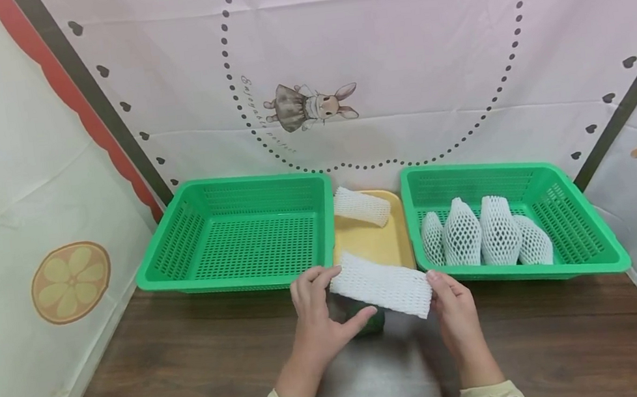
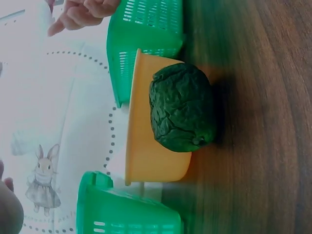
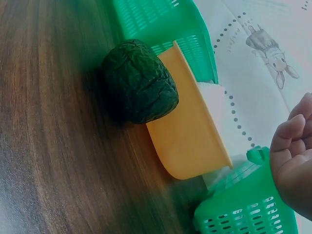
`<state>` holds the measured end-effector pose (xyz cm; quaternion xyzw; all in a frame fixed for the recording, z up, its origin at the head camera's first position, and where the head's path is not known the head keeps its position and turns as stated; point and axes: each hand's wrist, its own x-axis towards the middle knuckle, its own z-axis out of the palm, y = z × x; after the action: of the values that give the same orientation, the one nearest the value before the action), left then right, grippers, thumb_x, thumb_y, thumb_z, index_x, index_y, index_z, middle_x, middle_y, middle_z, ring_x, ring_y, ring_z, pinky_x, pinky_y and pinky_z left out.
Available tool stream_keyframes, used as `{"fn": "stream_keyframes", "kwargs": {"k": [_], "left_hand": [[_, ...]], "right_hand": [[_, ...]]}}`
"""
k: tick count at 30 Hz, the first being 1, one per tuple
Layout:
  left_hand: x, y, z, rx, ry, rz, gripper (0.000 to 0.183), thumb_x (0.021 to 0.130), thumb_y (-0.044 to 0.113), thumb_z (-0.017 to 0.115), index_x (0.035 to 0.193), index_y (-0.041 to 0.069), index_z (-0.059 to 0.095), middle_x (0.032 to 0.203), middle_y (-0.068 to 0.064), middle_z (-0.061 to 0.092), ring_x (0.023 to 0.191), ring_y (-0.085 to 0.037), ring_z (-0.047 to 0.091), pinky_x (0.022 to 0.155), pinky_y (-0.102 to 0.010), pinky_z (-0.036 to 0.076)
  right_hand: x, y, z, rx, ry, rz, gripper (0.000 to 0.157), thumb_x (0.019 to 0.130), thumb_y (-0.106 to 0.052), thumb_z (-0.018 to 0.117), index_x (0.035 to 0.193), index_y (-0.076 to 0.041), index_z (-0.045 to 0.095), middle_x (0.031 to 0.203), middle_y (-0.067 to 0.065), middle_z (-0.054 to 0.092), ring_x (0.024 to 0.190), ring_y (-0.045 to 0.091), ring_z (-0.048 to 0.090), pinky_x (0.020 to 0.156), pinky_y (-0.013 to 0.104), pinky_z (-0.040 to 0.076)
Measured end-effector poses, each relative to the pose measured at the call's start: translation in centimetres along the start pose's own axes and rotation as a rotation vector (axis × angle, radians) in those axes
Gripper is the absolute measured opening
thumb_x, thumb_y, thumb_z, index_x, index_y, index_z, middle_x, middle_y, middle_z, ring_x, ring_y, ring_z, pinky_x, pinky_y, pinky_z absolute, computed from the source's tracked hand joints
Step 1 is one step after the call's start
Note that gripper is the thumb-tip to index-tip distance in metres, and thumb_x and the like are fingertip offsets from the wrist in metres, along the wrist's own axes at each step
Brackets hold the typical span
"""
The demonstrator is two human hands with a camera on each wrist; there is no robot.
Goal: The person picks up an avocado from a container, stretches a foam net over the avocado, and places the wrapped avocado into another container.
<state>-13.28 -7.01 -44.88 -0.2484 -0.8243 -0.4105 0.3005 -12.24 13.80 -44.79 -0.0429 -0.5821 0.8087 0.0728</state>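
A white foam net sleeve point(image 1: 384, 286) hangs flat and slightly tilted between both hands in the head view. My right hand point(image 1: 456, 304) pinches its right end between thumb and fingers. At the left end, the fingertips of my left hand point(image 1: 321, 316) touch the sleeve's edge, the thumb spread well away from it. Below the sleeve sits a dark green, wrinkled, rounded thing point(image 2: 181, 108) on the wooden table, mostly hidden in the head view. Both wrist views show it whole, in front of the yellow tray point(image 3: 187, 131).
A second foam net sleeve point(image 1: 362, 206) lies in the yellow tray. To the left stands a bare green basket point(image 1: 239, 283); the right green basket point(image 1: 568, 268) holds several net-wrapped things point(image 1: 462, 234). A printed cloth point(image 1: 425, 49) hangs behind the dark wooden table point(image 1: 196, 369).
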Motion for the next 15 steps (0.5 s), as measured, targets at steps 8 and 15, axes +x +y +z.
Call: {"fn": "stream_keyframes", "kwargs": {"k": [8, 15], "left_hand": [[0.0, 0.2, 0.5, 0.168, -0.267, 0.041, 0.08, 0.066, 0.043, 0.079, 0.131, 0.013, 0.045, 0.135, -0.005, 0.043, 0.127, -0.026, 0.033, 0.102, -0.049, 0.022], [-0.5, 0.0, 0.9, 0.181, -0.531, -0.034, 0.09, 0.066, 0.046, 0.079, 0.139, 0.012, 0.038, 0.139, -0.004, 0.044, 0.133, -0.023, 0.029, 0.109, -0.049, 0.011]], "right_hand": [[-0.1, 0.4, 0.1, -0.073, -0.087, 0.024, 0.032, 0.098, -0.016, 0.046, 0.081, -0.025, 0.071, 0.077, -0.006, 0.067, 0.07, 0.006, 0.06, 0.065, 0.022, 0.048], [0.0, 1.1, 0.2, -0.172, -0.13, 0.03, 0.029, 0.094, -0.009, 0.052, 0.076, -0.022, 0.069, 0.073, -0.005, 0.065, 0.069, 0.007, 0.059, 0.064, 0.024, 0.049]]}}
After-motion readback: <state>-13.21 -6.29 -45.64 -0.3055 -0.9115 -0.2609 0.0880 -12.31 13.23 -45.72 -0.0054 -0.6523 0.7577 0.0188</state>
